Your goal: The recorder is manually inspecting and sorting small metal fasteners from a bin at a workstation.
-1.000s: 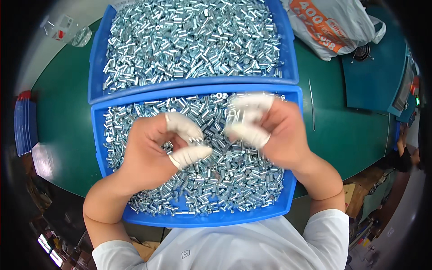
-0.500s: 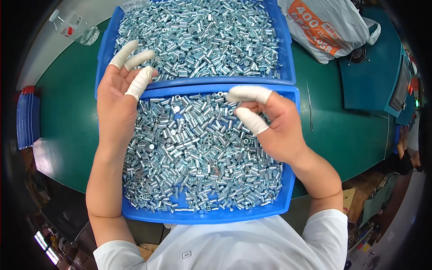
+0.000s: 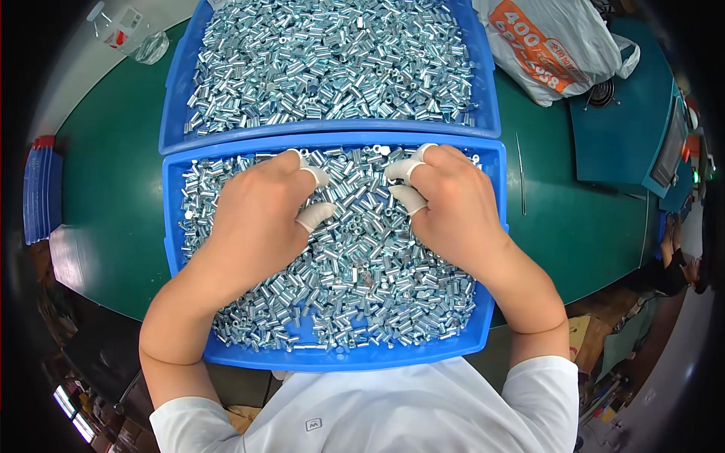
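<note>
Small silvery metal sleeves (image 3: pixel 355 249), some showing hexagonal ends, fill the near blue tray (image 3: pixel 340 361) in a loose layer. My left hand (image 3: pixel 264 208) is over the tray's left half, thumb and forefinger apart above the sleeves, with nothing visible between them. Across from it, my right hand (image 3: pixel 457 200) reaches down into the far right part of the pile. Its thumb and forefinger tips are close together at the sleeves; whether a piece is pinched there I cannot make out. White finger cots cover the thumbs and several fingertips of both hands.
A second blue tray (image 3: pixel 487 90) heaped with similar sleeves adjoins the near one on the green table (image 3: pixel 547 257). A plastic bottle (image 3: pixel 128 34), a white plastic bag (image 3: pixel 544 49), a thin metal rod (image 3: pixel 521 174) and stacked blue trays (image 3: pixel 41 192) lie around. A teal device (image 3: pixel 623 128) stands right.
My left hand has come down from above the far tray's edge, moving right and nearer, over the near tray. The right hand has stayed near its place, turning palm down with its fingertips closer together.
</note>
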`<move>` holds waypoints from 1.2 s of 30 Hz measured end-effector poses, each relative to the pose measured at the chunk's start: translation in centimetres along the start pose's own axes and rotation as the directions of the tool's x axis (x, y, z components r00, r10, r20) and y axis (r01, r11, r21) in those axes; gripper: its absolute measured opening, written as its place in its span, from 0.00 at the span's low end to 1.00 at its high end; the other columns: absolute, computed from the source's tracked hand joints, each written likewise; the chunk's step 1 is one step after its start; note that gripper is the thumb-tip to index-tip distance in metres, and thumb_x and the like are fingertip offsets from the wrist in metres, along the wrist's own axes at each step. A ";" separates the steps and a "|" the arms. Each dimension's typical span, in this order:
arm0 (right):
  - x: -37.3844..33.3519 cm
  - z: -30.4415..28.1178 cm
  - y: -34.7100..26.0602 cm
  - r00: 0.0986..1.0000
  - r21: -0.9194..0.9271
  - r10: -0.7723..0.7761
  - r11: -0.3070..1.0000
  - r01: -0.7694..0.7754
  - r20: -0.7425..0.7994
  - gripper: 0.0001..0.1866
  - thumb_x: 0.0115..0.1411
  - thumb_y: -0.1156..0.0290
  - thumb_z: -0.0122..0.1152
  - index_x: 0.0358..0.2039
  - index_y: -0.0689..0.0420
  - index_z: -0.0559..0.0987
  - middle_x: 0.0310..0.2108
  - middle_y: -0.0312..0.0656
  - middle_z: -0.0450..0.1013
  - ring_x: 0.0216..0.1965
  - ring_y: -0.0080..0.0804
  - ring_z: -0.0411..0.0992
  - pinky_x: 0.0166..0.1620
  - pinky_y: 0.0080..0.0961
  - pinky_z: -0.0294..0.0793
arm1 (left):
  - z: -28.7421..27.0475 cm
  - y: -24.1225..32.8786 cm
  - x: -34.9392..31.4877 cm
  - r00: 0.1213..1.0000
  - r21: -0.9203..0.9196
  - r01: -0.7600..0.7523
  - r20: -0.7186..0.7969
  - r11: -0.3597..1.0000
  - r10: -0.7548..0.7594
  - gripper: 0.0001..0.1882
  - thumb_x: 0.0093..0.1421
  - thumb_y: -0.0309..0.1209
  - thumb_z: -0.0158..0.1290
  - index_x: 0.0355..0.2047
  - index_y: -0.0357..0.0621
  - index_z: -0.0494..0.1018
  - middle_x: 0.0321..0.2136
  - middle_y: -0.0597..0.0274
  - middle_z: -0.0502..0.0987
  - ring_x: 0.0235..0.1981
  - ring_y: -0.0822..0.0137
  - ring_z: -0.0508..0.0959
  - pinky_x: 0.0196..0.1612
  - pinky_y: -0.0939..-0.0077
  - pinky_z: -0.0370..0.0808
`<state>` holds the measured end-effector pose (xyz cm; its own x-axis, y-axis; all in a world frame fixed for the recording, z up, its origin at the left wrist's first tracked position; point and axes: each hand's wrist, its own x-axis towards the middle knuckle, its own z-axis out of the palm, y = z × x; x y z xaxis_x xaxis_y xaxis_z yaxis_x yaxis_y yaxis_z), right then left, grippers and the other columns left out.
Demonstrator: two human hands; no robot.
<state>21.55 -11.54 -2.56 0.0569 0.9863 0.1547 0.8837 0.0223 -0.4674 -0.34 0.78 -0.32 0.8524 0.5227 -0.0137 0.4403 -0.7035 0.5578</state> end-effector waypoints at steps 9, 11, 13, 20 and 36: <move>0.6 -0.1 0.4 0.985 0.167 -0.087 0.980 0.112 -0.151 0.08 0.54 0.82 0.70 0.35 0.58 0.83 0.34 0.41 0.80 0.36 0.39 0.80 0.39 0.32 0.78 | -0.6 -0.5 -0.3 0.999 -0.009 0.033 0.024 0.999 -0.033 0.14 0.51 0.24 0.69 0.37 0.39 0.80 0.32 0.54 0.76 0.31 0.52 0.79 0.34 0.59 0.74; 0.4 -0.5 -0.3 0.991 0.353 -0.018 0.934 0.064 -0.130 0.07 0.57 0.82 0.69 0.36 0.60 0.83 0.36 0.42 0.81 0.37 0.34 0.80 0.41 0.28 0.79 | -0.1 -0.5 -0.3 1.000 0.074 -0.026 0.012 0.997 0.025 0.11 0.52 0.23 0.67 0.36 0.39 0.80 0.32 0.54 0.75 0.34 0.51 0.79 0.36 0.57 0.74; 0.2 -0.6 -0.2 0.997 0.567 0.066 0.823 -0.036 -0.031 0.06 0.62 0.81 0.66 0.40 0.63 0.83 0.39 0.42 0.83 0.39 0.24 0.81 0.45 0.22 0.80 | 0.1 -0.6 -0.2 0.999 0.100 -0.020 0.034 0.995 0.017 0.10 0.52 0.22 0.66 0.36 0.39 0.80 0.32 0.54 0.74 0.34 0.51 0.79 0.36 0.57 0.74; 0.3 -0.3 0.2 0.996 0.566 0.082 0.823 -0.052 -0.027 0.03 0.62 0.78 0.69 0.37 0.63 0.84 0.32 0.39 0.82 0.30 0.20 0.77 0.34 0.21 0.77 | -0.8 -0.5 -0.1 0.999 -0.121 -0.028 -0.044 0.992 0.023 0.06 0.54 0.19 0.65 0.32 0.38 0.79 0.29 0.54 0.76 0.28 0.51 0.78 0.30 0.59 0.73; 0.7 0.7 -1.1 1.000 -0.047 -0.011 0.999 0.011 0.000 0.07 0.56 0.70 0.74 0.35 0.56 0.86 0.25 0.43 0.77 0.23 0.43 0.75 0.27 0.39 0.74 | 1.4 -0.1 -0.4 0.999 0.104 0.037 -0.005 0.994 -0.037 0.07 0.56 0.27 0.64 0.33 0.41 0.78 0.31 0.54 0.75 0.35 0.50 0.82 0.34 0.53 0.79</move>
<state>20.25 -10.78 -2.54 0.0473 0.9861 0.1593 0.9052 0.0252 -0.4243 -0.35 -0.04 -1.48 0.8344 0.5503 -0.0304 0.4984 -0.7298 0.4679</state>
